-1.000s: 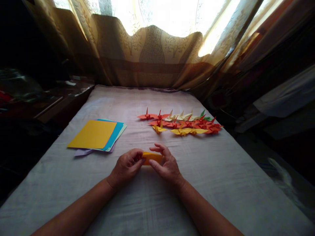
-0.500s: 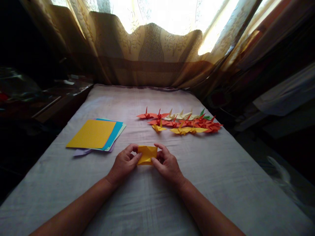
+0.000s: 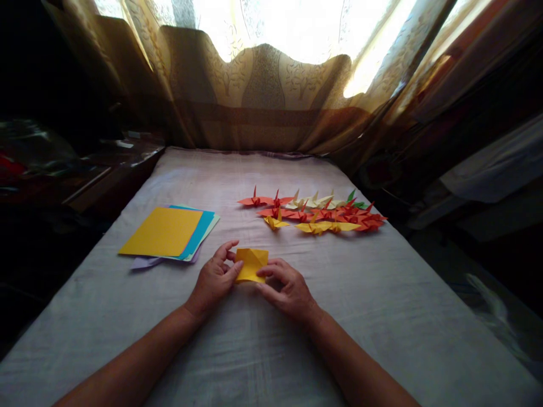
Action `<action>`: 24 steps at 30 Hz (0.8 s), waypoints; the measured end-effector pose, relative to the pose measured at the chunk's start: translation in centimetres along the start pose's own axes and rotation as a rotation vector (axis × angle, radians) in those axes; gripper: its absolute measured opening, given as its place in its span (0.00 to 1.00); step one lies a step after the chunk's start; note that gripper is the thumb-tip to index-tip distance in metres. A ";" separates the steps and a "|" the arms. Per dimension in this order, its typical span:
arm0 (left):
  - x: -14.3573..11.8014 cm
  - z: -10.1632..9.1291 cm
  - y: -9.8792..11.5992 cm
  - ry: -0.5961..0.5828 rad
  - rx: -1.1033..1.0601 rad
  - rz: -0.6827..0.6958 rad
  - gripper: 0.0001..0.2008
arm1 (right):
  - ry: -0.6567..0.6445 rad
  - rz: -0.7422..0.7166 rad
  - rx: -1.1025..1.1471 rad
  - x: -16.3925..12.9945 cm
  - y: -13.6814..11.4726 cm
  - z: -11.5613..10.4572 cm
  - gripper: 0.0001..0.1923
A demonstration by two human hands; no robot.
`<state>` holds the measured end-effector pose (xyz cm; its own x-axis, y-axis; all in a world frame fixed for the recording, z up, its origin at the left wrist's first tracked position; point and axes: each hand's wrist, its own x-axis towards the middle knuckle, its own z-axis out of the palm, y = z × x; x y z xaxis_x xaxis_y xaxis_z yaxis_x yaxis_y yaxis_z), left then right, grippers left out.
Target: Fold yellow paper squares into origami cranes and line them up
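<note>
A small folded square of yellow origami paper (image 3: 251, 264), creased across its face, is held just above the white cloth. My left hand (image 3: 215, 277) pinches its left edge, thumb on the near face and index finger raised. At the right edge, my right hand (image 3: 288, 287) has its fingertips on the paper's lower right part, with the thumb slightly below them. Beyond my hands lie several folded paper cranes: a yellow crane (image 3: 275, 221) is the nearest one, with red cranes (image 3: 326, 212), cream cranes (image 3: 314, 200) and a green crane (image 3: 355, 200) behind.
A stack of square paper sheets (image 3: 161, 232), yellow on top with blue, pale green and purple below, lies to the left. The white cloth (image 3: 254, 350) covers the bed-like surface. A patterned curtain (image 3: 263, 85) hangs at the far end.
My right hand has shifted its grip from the paper's right edge to its lower right part, thumb dropping lower. My left index finger has lifted. The view has shifted slightly.
</note>
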<state>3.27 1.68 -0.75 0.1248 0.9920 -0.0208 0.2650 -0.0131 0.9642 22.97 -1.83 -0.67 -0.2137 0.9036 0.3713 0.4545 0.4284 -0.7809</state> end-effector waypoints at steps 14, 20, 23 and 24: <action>0.1 -0.2 0.5 -0.046 -0.066 -0.075 0.25 | 0.023 -0.095 -0.264 0.1 0.5 -0.2 0.06; 0.1 -0.4 0.2 -0.121 0.088 -0.009 0.27 | 0.108 -0.170 -0.511 0.2 1.7 -1.0 0.09; 0.1 -0.8 0.1 -0.099 0.296 0.065 0.29 | 0.107 -0.237 -0.606 0.2 1.7 -1.1 0.09; 0.0 -1.0 0.1 -0.085 0.365 0.104 0.28 | 0.085 -0.251 -0.619 0.2 1.7 -1.1 0.09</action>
<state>2.30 1.84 -0.38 0.2432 0.9693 0.0353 0.5678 -0.1718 0.8051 24.61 -0.92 -1.32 -0.3199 0.7628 0.5619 0.8172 0.5222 -0.2437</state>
